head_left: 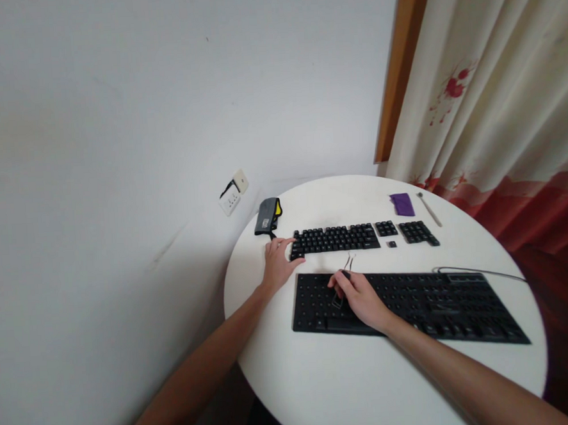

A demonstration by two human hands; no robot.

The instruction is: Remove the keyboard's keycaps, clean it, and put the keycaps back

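Observation:
My right hand [361,297] is closed around a wire keycap puller over the left half of a black keyboard [428,300]. Thin wires of the puller [337,301] stick out both below and above my fingers. Bare switches show on much of the keyboard's left side; whether a keycap sits in the puller I cannot tell. At the left end of a block of loose black keycaps [336,239], my left hand [277,261] has its thumb and index finger spread apart, the tips at the edge keycaps. Nothing visible is held in it.
Smaller keycap groups [417,232] and a single keycap [392,244] lie to the right on the round white table [343,385]. Behind are a grey pouch [266,217], a purple cloth [402,204] and a brush-like stick [429,210]. A cable [482,271] runs off right. The wall is close left.

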